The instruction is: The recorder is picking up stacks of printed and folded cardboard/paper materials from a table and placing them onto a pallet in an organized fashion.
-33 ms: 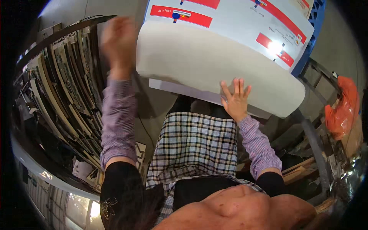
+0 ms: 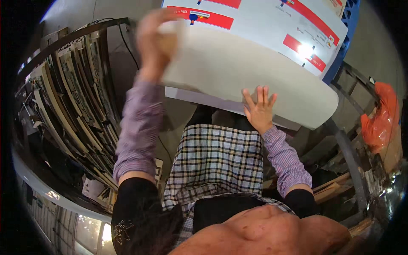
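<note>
A large pale, plain board sheet [image 2: 229, 63] curves along the near side of a stack. Behind it lies white printed cardboard [image 2: 259, 27] with red bands. My right hand [image 2: 260, 111] rests on the sheet's near edge with fingers spread, holding nothing. Over the sheet's left end is my left hand [image 2: 157, 40], smeared by motion. Its fingers look bent, but whether anything is in them cannot be made out. Below the sheet's near edge shows another white edge [image 2: 204, 99].
A blue plastic pallet [image 2: 340, 59] is under the stack's right side. At left, a dark metal rack [image 2: 114, 23] holds several upright boards [image 2: 68, 93]. An orange plastic bag [image 2: 380, 119] is at right, beside a dark curved frame bar [image 2: 350, 155]. A checked apron [image 2: 221, 157] covers my lap.
My left hand has moved right, from beside the sheet's left end to over it. My right hand stays flat in nearly the same place.
</note>
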Tool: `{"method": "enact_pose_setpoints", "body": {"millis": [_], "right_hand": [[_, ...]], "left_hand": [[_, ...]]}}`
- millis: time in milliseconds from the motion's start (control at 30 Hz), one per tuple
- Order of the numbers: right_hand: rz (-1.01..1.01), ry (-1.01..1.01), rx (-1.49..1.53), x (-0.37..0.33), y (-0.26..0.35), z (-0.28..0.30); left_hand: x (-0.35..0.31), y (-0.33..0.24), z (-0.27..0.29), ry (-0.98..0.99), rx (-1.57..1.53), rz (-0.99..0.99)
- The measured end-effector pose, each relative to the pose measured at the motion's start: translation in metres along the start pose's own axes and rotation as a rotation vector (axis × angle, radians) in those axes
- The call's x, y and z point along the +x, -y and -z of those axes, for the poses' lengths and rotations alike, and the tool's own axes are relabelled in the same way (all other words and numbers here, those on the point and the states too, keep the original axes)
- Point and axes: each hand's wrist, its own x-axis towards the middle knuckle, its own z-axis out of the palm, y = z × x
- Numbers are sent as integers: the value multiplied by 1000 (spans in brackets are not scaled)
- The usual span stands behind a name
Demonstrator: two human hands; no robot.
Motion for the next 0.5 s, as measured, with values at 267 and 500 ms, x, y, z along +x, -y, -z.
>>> {"method": "enact_pose_setpoints", "body": {"millis": [267,500], "right_hand": [[24,205,382,11,11,54],[-634,-83,-22,51,-147,62]], "left_hand": [[-35,-53,-145,468,352,269],[-51,-45,-153,288,274,154]]}}
